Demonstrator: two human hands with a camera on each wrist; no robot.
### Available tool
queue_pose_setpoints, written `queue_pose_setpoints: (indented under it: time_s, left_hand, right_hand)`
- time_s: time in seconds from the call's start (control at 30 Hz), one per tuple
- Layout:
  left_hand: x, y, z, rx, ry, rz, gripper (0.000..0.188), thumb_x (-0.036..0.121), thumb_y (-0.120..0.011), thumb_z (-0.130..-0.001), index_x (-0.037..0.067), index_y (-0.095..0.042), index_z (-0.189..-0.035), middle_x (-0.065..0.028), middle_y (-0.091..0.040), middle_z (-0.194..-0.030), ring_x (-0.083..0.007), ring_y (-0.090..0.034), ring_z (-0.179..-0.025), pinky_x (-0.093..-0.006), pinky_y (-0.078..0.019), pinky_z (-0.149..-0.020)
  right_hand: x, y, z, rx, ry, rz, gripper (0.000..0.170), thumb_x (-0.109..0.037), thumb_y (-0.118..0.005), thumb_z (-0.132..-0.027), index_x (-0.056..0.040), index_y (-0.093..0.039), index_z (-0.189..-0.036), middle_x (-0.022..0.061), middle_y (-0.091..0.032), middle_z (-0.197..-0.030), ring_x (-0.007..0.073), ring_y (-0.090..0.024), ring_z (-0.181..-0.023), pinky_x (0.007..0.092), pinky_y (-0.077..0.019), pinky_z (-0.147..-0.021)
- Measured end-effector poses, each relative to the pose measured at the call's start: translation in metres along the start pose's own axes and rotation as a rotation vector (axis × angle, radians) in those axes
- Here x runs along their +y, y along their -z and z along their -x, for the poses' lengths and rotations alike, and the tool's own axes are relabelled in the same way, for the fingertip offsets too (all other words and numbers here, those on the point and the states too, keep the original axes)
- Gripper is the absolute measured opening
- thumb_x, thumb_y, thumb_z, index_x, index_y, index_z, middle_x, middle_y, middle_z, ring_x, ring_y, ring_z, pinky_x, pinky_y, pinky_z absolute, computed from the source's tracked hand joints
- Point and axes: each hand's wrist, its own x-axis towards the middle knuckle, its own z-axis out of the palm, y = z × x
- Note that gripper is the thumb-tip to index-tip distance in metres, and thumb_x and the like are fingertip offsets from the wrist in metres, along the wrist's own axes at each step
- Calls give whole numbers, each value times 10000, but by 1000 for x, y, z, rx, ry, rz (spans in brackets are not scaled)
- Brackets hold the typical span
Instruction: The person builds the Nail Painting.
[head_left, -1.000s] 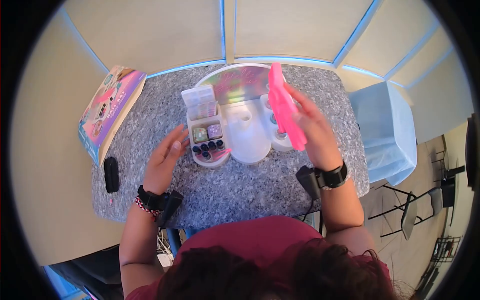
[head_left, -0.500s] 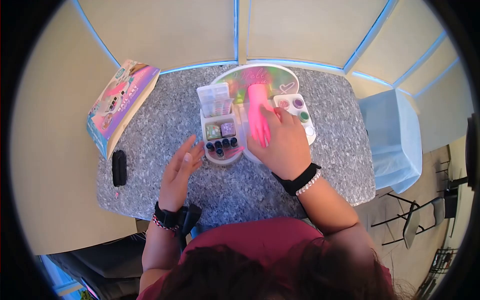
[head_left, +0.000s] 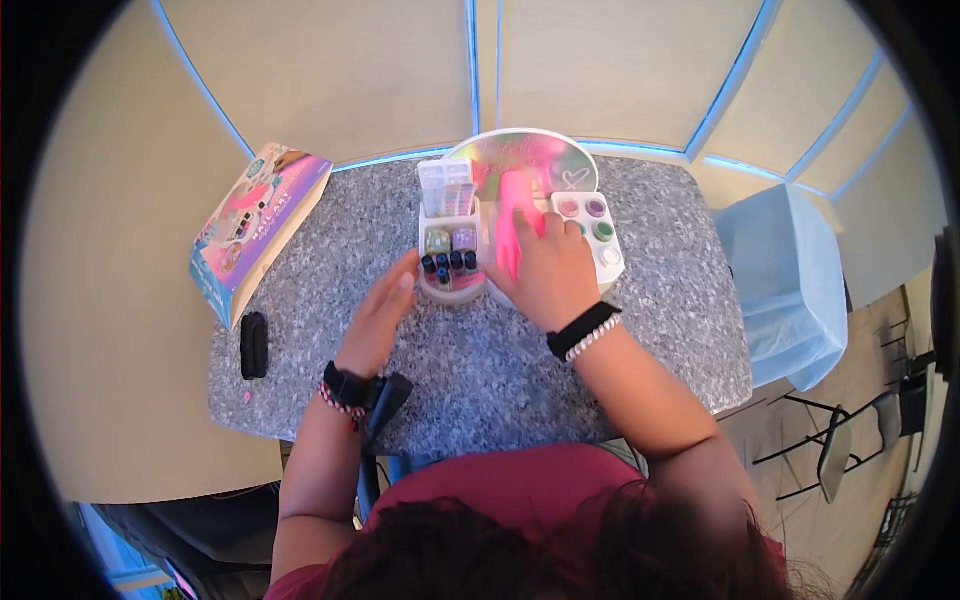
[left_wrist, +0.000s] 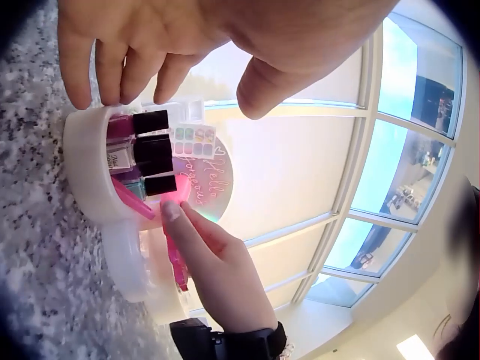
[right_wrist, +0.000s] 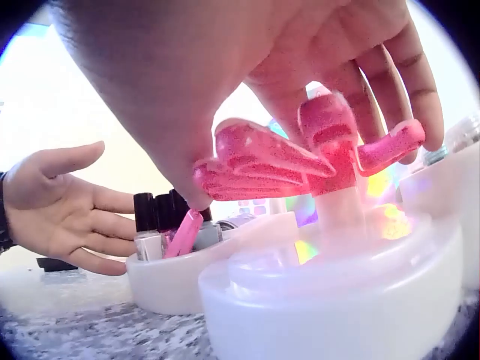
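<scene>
A pink model hand (head_left: 516,195) stands on a white post in the middle of the white stand (right_wrist: 330,315). My right hand (head_left: 557,272) grips it from above, thumb at the model's fingertips and fingers along its other side; the palm arches over the model (right_wrist: 259,157) in the right wrist view. My left hand (head_left: 377,318) is open, its fingertips beside the left compartment's outer wall (left_wrist: 86,161). That compartment holds several dark-capped polish bottles (head_left: 443,265), a pink tool (left_wrist: 133,199) and two patterned rolls (head_left: 464,238).
Small pots of colour (head_left: 603,231) sit in the right compartment. Behind stands an iridescent back panel (head_left: 573,178). A nail art box (head_left: 255,225) and a black case (head_left: 254,345) lie at the left of the speckled table (head_left: 480,380). Right of it is a blue-covered object (head_left: 785,280).
The pink model hand has gone from being held up over the right compartment to the middle of the stand, with my right hand on it. My left hand has come closer to the left compartment.
</scene>
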Motion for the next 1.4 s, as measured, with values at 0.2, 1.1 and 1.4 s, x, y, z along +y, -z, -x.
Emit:
queue_pose_setpoints:
  time_s: [0.2, 1.1, 1.4]
  left_hand:
    - [11, -2, -20, 27, 30, 58, 749, 542, -483, -1157, 33, -370, -1694, -216, -418, -1717, -328, -380, -1613, -493, -330, -1298]
    - [-27, 40, -59, 363, -10, 716, 379, 404, -583, -1136, 142, -550, -865, 64, -359, -602, -73, -255, -456, -281, -194, -442]
    - [-34, 30, -64, 467, -9, 513, 377, 388, -565, -1146, 127, -571, -875, 70, -374, -603, -59, -277, -461, -271, -212, -444]
  right_hand:
    - [58, 7, -1, 196, 72, -141, 760, -548, -714, -982, 39, -619, -1457, 316, -668, -1325, 445, -592, -1311, 547, -461, -1140]
    - [190, -20, 18, 564, -764, -1609, 404, -465, -540, -1129, -131, -593, -908, -55, -425, -641, 75, -299, -474, 278, -213, -449]
    - [175, -22, 19, 589, -755, -1549, 385, -374, -546, -1134, -141, -554, -827, -59, -384, -618, 73, -290, -478, 280, -215, -455]
